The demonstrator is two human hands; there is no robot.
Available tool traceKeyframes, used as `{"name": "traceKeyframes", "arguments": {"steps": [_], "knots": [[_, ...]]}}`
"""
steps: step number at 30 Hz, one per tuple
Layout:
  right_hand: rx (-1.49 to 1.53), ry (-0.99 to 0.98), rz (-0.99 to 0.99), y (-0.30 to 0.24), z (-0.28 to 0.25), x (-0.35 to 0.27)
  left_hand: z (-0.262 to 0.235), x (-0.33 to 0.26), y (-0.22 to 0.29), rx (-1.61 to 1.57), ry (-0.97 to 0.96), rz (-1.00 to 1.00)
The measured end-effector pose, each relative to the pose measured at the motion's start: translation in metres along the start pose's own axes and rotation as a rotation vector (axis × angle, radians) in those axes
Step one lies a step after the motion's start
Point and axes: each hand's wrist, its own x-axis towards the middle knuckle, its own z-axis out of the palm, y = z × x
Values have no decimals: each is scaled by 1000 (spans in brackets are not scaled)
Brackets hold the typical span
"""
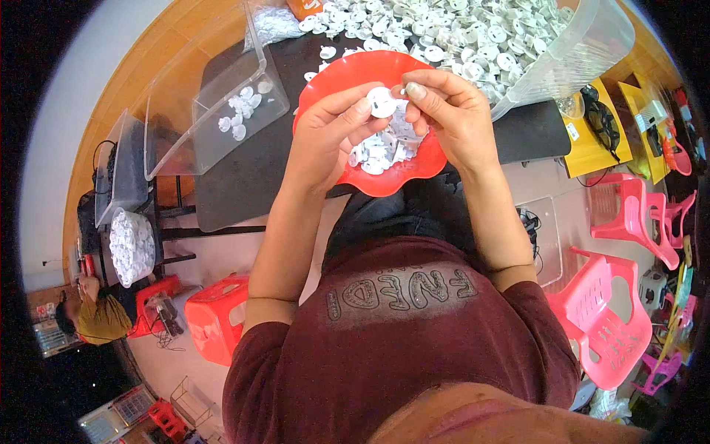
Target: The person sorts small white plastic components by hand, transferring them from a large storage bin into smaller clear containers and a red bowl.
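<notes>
My left hand and my right hand meet over a red scalloped plastic bowl. Between the fingertips of both hands is a small round white plastic part. The bowl holds several more white parts below my hands. It sits at the front edge of a dark table.
A big pile of white parts spills from a tipped clear bin at the back. A clear box with a few white parts stands at left. Pink chairs are at right, a red stool at left. Another person sits far left.
</notes>
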Motion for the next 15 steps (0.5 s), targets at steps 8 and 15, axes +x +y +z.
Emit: {"name": "traceKeyframes", "arguments": {"steps": [8,15], "knots": [[-109,1,-135,-1,2,-2,2,0,-2,-14,4,12],[-58,21,-98,-6,-4,0,4,1,-4,-17,20,35]]}}
